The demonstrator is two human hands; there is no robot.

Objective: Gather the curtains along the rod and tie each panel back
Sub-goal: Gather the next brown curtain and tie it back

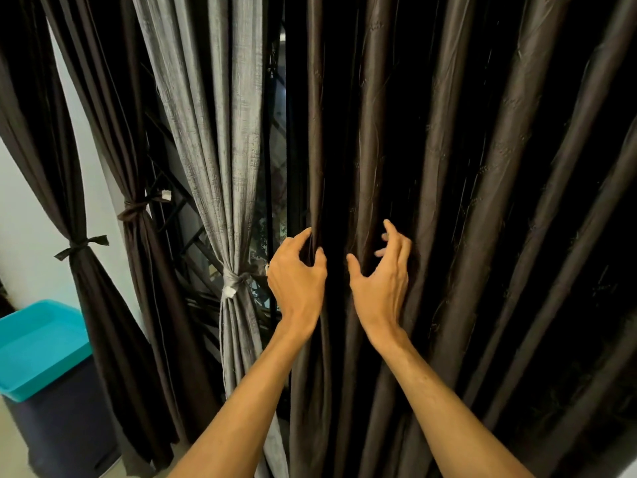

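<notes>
A wide dark brown curtain panel (482, 201) hangs loose in long folds across the right half of the view. My left hand (296, 277) pinches the panel's left edge fold between thumb and fingers. My right hand (382, 274) is beside it with fingers curved and spread against the folds, thumb apart; it encloses no fabric that I can see. To the left hang three tied panels: a grey one (220, 150) with a grey tie (236, 282), and two dark ones with dark ties (138, 208) (81, 244). The rod is out of view.
A window with a dark metal grille (193, 236) shows between the tied panels. A turquoise tub (41, 346) rests on a dark bin (65, 429) at the lower left, close to the leftmost curtain. A pale wall (27, 215) lies behind.
</notes>
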